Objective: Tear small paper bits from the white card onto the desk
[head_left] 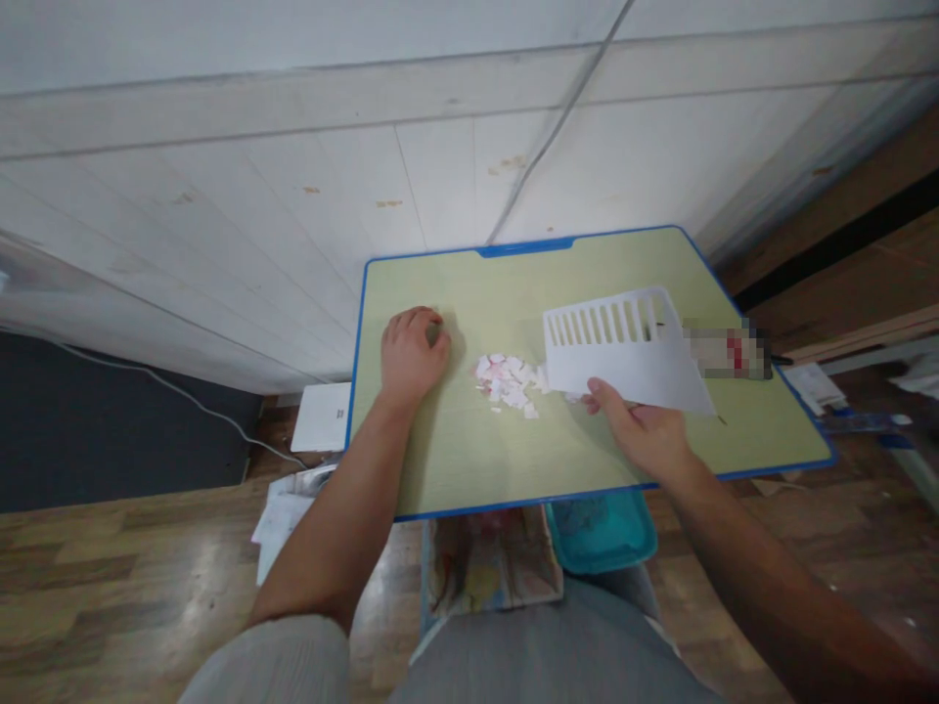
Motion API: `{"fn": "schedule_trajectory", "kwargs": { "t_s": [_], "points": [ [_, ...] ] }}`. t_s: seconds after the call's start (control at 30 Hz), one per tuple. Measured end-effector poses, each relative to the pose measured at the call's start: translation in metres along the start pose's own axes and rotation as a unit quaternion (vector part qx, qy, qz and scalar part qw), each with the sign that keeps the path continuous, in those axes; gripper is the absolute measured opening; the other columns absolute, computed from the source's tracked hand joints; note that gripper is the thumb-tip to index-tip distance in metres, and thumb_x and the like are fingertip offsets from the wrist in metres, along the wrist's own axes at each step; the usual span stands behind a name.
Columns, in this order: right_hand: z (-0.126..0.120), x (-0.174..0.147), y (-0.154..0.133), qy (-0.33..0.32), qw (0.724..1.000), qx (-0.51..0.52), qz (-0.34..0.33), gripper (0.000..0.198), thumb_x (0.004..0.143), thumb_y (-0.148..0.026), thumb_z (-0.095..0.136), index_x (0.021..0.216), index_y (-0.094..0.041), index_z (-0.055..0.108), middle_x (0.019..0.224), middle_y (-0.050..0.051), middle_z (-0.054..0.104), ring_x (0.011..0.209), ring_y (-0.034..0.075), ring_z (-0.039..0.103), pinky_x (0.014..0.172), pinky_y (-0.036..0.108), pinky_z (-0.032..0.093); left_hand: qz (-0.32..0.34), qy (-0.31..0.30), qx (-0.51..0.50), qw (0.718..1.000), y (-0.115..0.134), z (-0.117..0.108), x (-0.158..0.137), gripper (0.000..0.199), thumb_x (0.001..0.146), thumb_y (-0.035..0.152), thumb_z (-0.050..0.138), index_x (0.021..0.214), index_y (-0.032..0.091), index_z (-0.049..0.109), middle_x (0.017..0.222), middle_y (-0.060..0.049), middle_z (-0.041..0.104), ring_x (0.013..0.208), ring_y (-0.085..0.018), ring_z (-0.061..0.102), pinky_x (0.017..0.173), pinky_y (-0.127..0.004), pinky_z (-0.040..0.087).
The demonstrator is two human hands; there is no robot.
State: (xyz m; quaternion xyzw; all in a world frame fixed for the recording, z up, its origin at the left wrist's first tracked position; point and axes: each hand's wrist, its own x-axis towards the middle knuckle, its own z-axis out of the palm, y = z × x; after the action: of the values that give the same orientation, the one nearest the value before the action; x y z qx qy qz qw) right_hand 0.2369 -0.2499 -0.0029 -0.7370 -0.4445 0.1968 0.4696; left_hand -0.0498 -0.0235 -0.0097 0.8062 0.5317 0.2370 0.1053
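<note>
My right hand [646, 430] grips the lower edge of a white sheet [623, 374], thumb on top and fingers beneath. A row of slots is cut along the sheet's upper part, and the table shows through them. Beside the sheet's left edge lies a loose pile of paper scraps [506, 381], white and pinkish; the sheet may overlap its right side. To the left of the pile, my left hand [412, 350] rests on the table with its fingers curled. Something small and greyish [433, 333] shows between thumb and fingers, too unclear to name.
The yellow-green table [469, 479] has a blue rim and stands against a white panelled wall [293, 225]. A blurred-out item [726, 352] lies at its right. Below the front edge are a teal basin [608, 538] and a patterned container [495, 567]. A white box [321, 418] stands left.
</note>
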Motion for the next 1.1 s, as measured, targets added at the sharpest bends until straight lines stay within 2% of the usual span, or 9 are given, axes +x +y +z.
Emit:
{"fn": "schedule_trajectory", "kwargs": {
  "t_s": [0.1, 0.2, 0.3, 0.37, 0.53, 0.67, 0.83, 1.1],
  "points": [
    [-0.01, -0.001, -0.002, -0.007, 1.0, 0.012, 0.0, 0.056, 0.102, -0.073, 0.082, 0.064, -0.032, 0.076, 0.079, 0.008, 0.085, 0.088, 0.033, 0.084, 0.101, 0.052, 0.072, 0.002, -0.004, 0.002, 1.0, 0.002, 0.0, 0.001, 0.022, 0.104, 0.019, 0.068, 0.122, 0.025, 0.078, 0.148, -0.013, 0.084, 0.146, -0.036, 0.072, 0.132, -0.053, 0.054],
    [-0.015, 0.001, -0.006, -0.02, 0.997, 0.074, -0.015, 0.051, 0.099, -0.067, 0.088, 0.067, -0.03, 0.075, 0.077, 0.007, 0.083, 0.077, 0.03, 0.081, 0.084, 0.048, 0.073, 0.003, -0.004, 0.002, 1.0, 0.002, 0.002, 0.003, 0.022, 0.103, 0.019, 0.068, 0.122, 0.025, 0.078, 0.147, -0.013, 0.084, 0.146, -0.036, 0.072, 0.132, -0.053, 0.054],
    [-0.013, 0.008, -0.008, 0.049, 0.986, 0.158, -0.004, 0.047, 0.093, -0.067, 0.094, 0.077, -0.028, 0.074, 0.07, 0.004, 0.078, 0.058, 0.024, 0.071, 0.062, 0.043, 0.066, 0.007, 0.004, 0.0, 1.0, 0.0, 0.004, 0.005, 0.022, 0.102, 0.02, 0.066, 0.12, 0.025, 0.078, 0.146, -0.012, 0.085, 0.145, -0.036, 0.072, 0.132, -0.053, 0.053],
    [-0.01, 0.012, -0.008, 0.07, 0.979, 0.191, 0.003, 0.047, 0.089, -0.067, 0.097, 0.08, -0.027, 0.072, 0.066, 0.003, 0.075, 0.053, 0.022, 0.067, 0.055, 0.039, 0.062, 0.01, 0.01, -0.004, 1.0, -0.001, 0.005, 0.007, 0.022, 0.102, 0.021, 0.066, 0.12, 0.025, 0.078, 0.145, -0.013, 0.085, 0.144, -0.036, 0.072, 0.132, -0.054, 0.054],
    [-0.012, 0.008, -0.006, 0.045, 0.983, 0.177, -0.003, 0.036, 0.09, -0.055, 0.093, 0.082, -0.028, 0.071, 0.065, 0.001, 0.072, 0.057, 0.021, 0.066, 0.056, 0.037, 0.062, 0.015, 0.018, -0.013, 1.0, -0.007, 0.008, 0.011, 0.021, 0.101, 0.022, 0.066, 0.117, 0.027, 0.078, 0.139, -0.012, 0.085, 0.141, -0.037, 0.073, 0.131, -0.055, 0.054],
    [-0.026, -0.006, -0.006, 0.072, 0.984, 0.162, -0.028, 0.032, 0.093, -0.051, 0.091, 0.085, -0.028, 0.071, 0.065, 0.0, 0.07, 0.056, 0.021, 0.064, 0.056, 0.037, 0.059, 0.02, 0.022, -0.019, 0.999, -0.011, 0.011, 0.015, 0.022, 0.1, 0.023, 0.065, 0.117, 0.027, 0.078, 0.14, -0.013, 0.085, 0.142, -0.037, 0.072, 0.132, -0.055, 0.053],
    [-0.035, -0.008, -0.001, 0.066, 0.986, 0.151, -0.02, 0.04, 0.09, -0.057, 0.092, 0.076, -0.028, 0.068, 0.064, 0.003, 0.07, 0.056, 0.023, 0.066, 0.052, 0.038, 0.059, 0.025, 0.034, -0.02, 0.999, -0.014, 0.015, 0.018, 0.02, 0.097, 0.023, 0.066, 0.114, 0.026, 0.078, 0.136, -0.014, 0.086, 0.139, -0.037, 0.074, 0.132, -0.054, 0.053],
    [-0.03, 0.004, 0.019, 0.093, 0.983, 0.157, 0.005, 0.044, 0.087, -0.059, 0.095, 0.077, -0.026, 0.07, 0.067, 0.005, 0.073, 0.054, 0.021, 0.065, 0.053, 0.037, 0.06, 0.021, 0.043, -0.031, 0.998, -0.021, 0.021, 0.027, 0.016, 0.097, 0.023, 0.068, 0.11, 0.027, 0.076, 0.136, -0.013, 0.085, 0.137, -0.036, 0.072, 0.135, -0.054, 0.05]
  ]
}}
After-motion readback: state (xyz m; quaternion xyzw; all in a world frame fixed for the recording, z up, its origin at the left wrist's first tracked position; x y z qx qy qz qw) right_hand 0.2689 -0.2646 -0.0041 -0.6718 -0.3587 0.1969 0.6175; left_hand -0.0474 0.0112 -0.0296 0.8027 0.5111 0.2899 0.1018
